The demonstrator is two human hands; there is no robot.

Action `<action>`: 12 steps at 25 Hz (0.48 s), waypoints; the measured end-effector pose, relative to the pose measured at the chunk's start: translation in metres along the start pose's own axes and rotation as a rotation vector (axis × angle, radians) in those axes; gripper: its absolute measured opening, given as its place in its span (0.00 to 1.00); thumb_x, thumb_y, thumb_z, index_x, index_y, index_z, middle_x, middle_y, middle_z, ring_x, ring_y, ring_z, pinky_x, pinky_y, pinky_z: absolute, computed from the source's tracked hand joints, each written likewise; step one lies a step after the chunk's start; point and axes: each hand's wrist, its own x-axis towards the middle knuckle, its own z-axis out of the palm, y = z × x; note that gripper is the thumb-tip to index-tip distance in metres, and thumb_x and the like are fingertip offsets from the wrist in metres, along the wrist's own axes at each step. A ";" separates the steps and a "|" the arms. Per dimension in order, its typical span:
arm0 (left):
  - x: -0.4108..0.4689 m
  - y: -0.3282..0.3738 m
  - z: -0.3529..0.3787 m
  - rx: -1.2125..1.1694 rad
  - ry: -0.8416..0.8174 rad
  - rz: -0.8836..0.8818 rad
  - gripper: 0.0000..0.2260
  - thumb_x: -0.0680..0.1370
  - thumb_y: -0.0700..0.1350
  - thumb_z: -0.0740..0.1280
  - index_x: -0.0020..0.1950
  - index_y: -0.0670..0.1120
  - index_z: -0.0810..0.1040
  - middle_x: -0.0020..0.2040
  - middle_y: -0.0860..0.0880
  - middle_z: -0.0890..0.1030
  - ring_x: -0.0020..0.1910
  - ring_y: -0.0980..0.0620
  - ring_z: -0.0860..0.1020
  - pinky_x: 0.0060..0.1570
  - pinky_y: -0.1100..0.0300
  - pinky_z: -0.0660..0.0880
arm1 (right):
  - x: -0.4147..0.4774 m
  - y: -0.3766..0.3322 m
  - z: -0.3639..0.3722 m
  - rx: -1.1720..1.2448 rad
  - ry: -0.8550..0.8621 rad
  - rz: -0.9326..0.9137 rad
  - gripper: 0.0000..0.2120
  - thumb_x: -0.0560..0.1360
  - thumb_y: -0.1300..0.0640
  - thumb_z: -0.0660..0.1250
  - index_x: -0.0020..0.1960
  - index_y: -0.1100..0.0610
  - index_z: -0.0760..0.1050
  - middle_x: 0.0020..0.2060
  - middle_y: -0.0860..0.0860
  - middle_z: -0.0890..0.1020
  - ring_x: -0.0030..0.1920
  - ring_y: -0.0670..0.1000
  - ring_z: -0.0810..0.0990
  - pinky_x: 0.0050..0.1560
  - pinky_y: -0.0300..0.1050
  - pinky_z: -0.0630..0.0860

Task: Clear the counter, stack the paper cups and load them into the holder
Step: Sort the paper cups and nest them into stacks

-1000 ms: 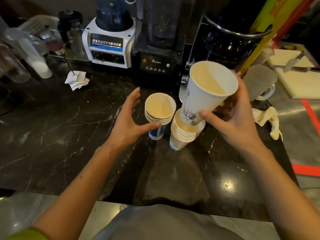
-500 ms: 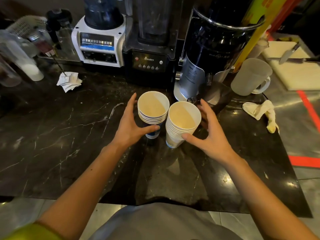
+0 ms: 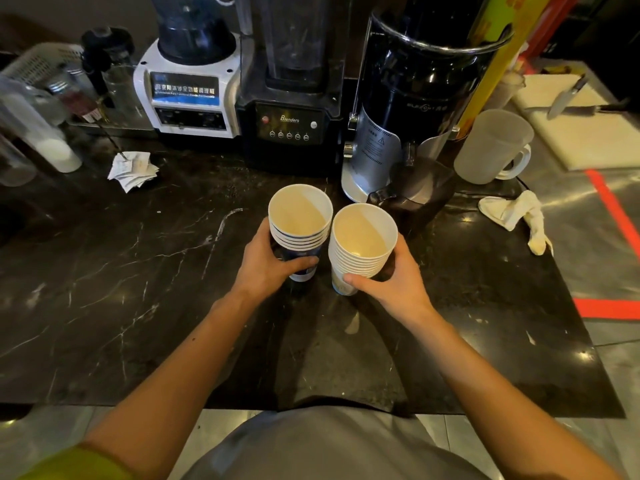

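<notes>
Two stacks of paper cups stand side by side on the black marble counter (image 3: 138,271). The left stack (image 3: 299,220) has blue-printed cups; my left hand (image 3: 268,268) grips it from the left, thumb curled across its front. The right stack (image 3: 363,240) is white and holds several nested cups; my right hand (image 3: 398,282) grips it from the right, thumb across its lower front. Both stacks are upright with open mouths up. No cup holder is in view.
Behind the cups stand a white blender (image 3: 190,88), a black blender (image 3: 291,109) and a black grinder (image 3: 408,109). A frosted jug (image 3: 491,147) and a crumpled cloth (image 3: 512,213) lie right. Crumpled paper (image 3: 133,169) lies left. A cutting board with a knife (image 3: 568,95) sits far right.
My right hand lowered a white cup onto the right stack, then closed round that stack. My left hand moved in from beside the blue stack and wrapped round it.
</notes>
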 end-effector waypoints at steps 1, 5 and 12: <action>-0.002 0.001 -0.002 0.001 -0.002 0.010 0.40 0.67 0.41 0.79 0.74 0.48 0.63 0.70 0.51 0.72 0.65 0.59 0.68 0.63 0.61 0.69 | -0.004 -0.001 -0.002 -0.001 0.027 0.008 0.44 0.63 0.48 0.81 0.71 0.40 0.59 0.60 0.26 0.68 0.64 0.32 0.68 0.67 0.39 0.66; -0.010 0.010 -0.007 -0.009 -0.021 0.057 0.40 0.66 0.41 0.80 0.73 0.49 0.63 0.66 0.56 0.72 0.65 0.60 0.69 0.58 0.71 0.68 | -0.030 -0.006 -0.011 0.024 0.126 0.002 0.43 0.62 0.48 0.81 0.71 0.45 0.63 0.64 0.35 0.72 0.67 0.40 0.70 0.70 0.48 0.68; -0.030 0.039 0.060 -0.001 -0.296 0.162 0.40 0.64 0.46 0.81 0.71 0.51 0.66 0.62 0.60 0.74 0.65 0.58 0.73 0.64 0.59 0.71 | -0.107 0.007 -0.054 0.076 0.493 0.052 0.45 0.62 0.49 0.83 0.73 0.53 0.64 0.66 0.45 0.75 0.66 0.43 0.73 0.63 0.40 0.74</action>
